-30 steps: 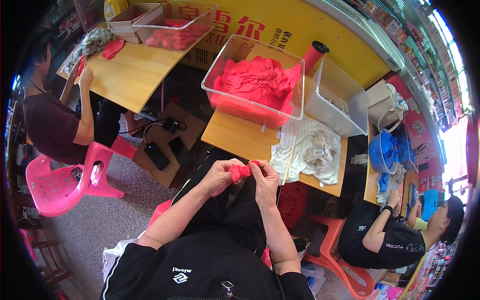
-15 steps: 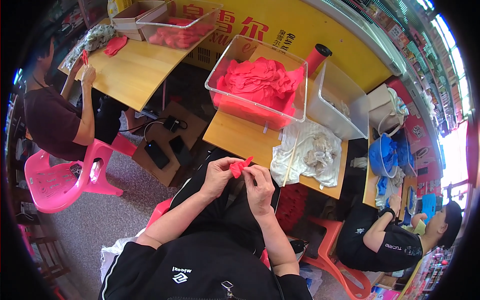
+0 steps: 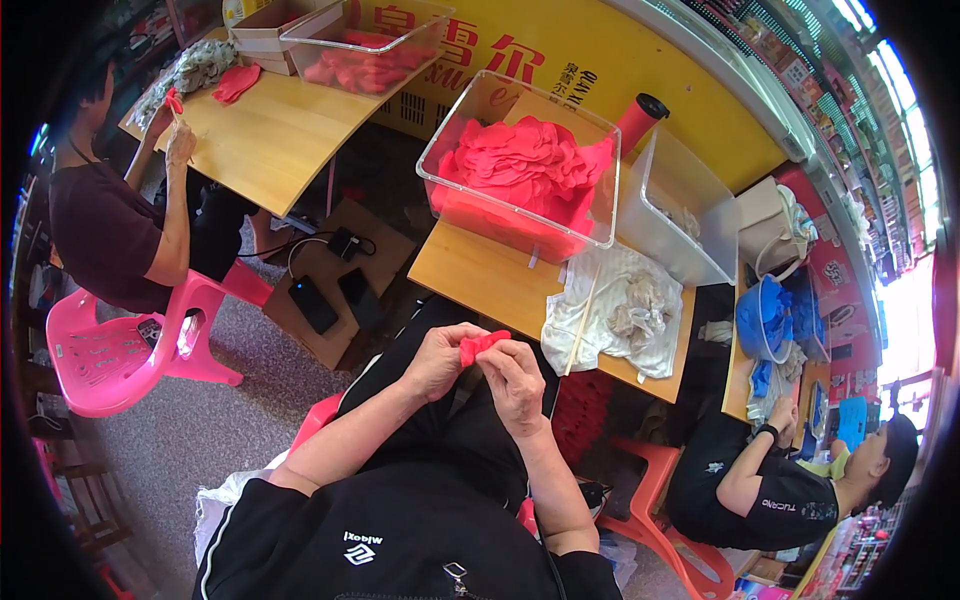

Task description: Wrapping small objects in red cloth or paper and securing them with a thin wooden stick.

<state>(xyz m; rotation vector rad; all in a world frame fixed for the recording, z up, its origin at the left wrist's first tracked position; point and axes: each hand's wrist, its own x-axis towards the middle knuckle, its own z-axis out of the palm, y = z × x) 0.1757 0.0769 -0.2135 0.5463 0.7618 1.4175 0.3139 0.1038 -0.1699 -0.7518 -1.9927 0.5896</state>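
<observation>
Above my lap, my left hand [image 3: 437, 362] pinches one side of a small, crumpled red cloth piece [image 3: 481, 346]. My right hand [image 3: 516, 390] grips its other side between thumb and fingers, so the two hands almost meet. Part of the cloth is covered by the fingers. Beyond my hands, a clear plastic bin [image 3: 519, 249] on the table holds a heap of flat red pieces [image 3: 525, 165] that look alike in colour.
On the wooden table [image 3: 470, 275] lie a white cloth [image 3: 570, 320], a thin stick and another clear bin [image 3: 690, 225]. Phones [image 3: 313, 303] rest on cardboard at the left. Co-workers sit left, near a pink chair [image 3: 110, 365], and right, by a blue basin [image 3: 762, 315].
The red cloth has gone from an upright, pointed bunch to a flatter, wider strip between my fingers. My right hand has turned slightly over it.
</observation>
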